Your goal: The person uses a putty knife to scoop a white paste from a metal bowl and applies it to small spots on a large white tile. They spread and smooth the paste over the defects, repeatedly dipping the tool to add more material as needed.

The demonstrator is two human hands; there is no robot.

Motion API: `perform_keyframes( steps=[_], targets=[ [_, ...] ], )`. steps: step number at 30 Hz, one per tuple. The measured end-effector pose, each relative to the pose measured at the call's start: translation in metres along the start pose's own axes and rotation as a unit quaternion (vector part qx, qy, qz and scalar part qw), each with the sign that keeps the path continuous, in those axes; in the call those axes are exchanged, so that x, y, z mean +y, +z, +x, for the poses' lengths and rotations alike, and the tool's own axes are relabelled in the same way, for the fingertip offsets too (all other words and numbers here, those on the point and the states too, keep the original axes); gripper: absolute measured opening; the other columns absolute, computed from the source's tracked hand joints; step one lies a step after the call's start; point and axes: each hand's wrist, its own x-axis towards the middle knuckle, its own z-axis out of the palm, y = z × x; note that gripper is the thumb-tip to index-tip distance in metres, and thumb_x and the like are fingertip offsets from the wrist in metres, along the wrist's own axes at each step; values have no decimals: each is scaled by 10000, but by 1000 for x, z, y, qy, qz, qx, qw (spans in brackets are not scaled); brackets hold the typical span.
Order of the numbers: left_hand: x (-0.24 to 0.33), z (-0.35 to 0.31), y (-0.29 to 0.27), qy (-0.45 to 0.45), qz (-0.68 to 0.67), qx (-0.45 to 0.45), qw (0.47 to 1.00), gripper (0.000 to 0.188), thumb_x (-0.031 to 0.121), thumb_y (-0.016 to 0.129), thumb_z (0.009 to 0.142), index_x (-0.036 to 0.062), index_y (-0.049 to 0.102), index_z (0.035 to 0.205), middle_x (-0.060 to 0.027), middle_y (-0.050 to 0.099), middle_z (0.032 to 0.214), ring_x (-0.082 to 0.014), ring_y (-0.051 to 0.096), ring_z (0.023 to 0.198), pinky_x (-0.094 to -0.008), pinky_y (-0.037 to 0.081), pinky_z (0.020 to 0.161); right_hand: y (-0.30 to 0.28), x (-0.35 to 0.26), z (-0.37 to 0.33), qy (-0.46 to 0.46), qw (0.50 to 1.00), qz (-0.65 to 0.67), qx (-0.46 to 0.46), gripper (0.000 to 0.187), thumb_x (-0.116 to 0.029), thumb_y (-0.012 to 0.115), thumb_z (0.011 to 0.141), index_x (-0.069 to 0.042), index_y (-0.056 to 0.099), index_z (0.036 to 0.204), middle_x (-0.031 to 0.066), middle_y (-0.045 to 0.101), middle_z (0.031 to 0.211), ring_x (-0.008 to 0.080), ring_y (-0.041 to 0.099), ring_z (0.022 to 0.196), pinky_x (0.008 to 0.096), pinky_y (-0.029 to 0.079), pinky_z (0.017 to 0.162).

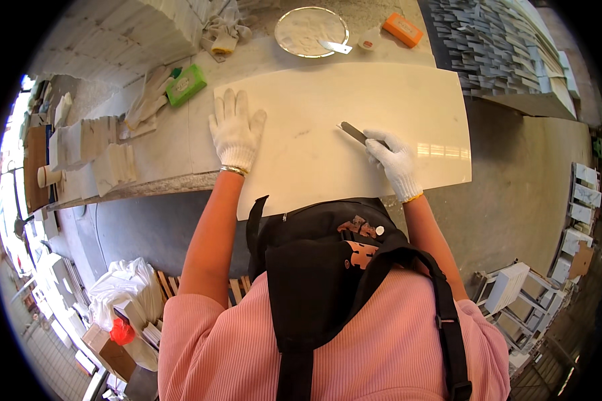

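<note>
A large cream stone slab point(354, 107) lies on the workbench in front of me. My left hand point(235, 130), in a white knit glove, rests flat with fingers spread on the slab's left end. My right hand point(394, 159), also gloved, grips a flat metal scraper point(353, 132) whose blade points up and left and touches the slab's surface near the middle right. A black bag point(321, 267) hangs on my chest below the slab.
Behind the slab sit a round metal dish point(311, 31) with a putty knife, an orange box point(402, 29), a green box point(186, 84) and spare gloves point(150, 97). Stacks of stone pieces point(90, 144) stand left; grey tile stacks point(495, 47) lie at the right rear.
</note>
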Motion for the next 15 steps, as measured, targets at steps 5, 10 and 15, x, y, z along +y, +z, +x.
perform_keyframes(
  steps=[5, 10, 15],
  targets=[
    [0, 1, -1, -10, 1, -15, 1000, 669, 497, 562, 947, 125, 474, 1495, -127, 382, 1607, -366, 310, 1486, -570, 255, 1188, 6, 0, 6, -48, 995, -81, 19, 235, -137, 674, 949, -32, 735, 1151, 46, 716, 888, 92, 622, 733, 255, 508, 684],
    [2, 2, -3, -17, 5, -35, 999, 677, 496, 562, 946, 126, 466, 1504, -126, 374, 1614, -361, 305, 1491, -568, 254, 1190, 12, 11, 7, -275, 930, -227, 86, 185, -117, 684, 936, -89, 752, 1106, 113, 746, 966, 208, 707, 814, 326, 555, 743],
    [0, 1, -2, -14, 4, -29, 999, 682, 494, 567, 944, 128, 462, 1509, -125, 370, 1617, -357, 301, 1495, -565, 248, 1194, 13, 9, 8, -351, 870, -319, 136, 188, -109, 691, 917, -140, 755, 1091, 112, 727, 929, 281, 700, 823, 365, 566, 729]
  ],
)
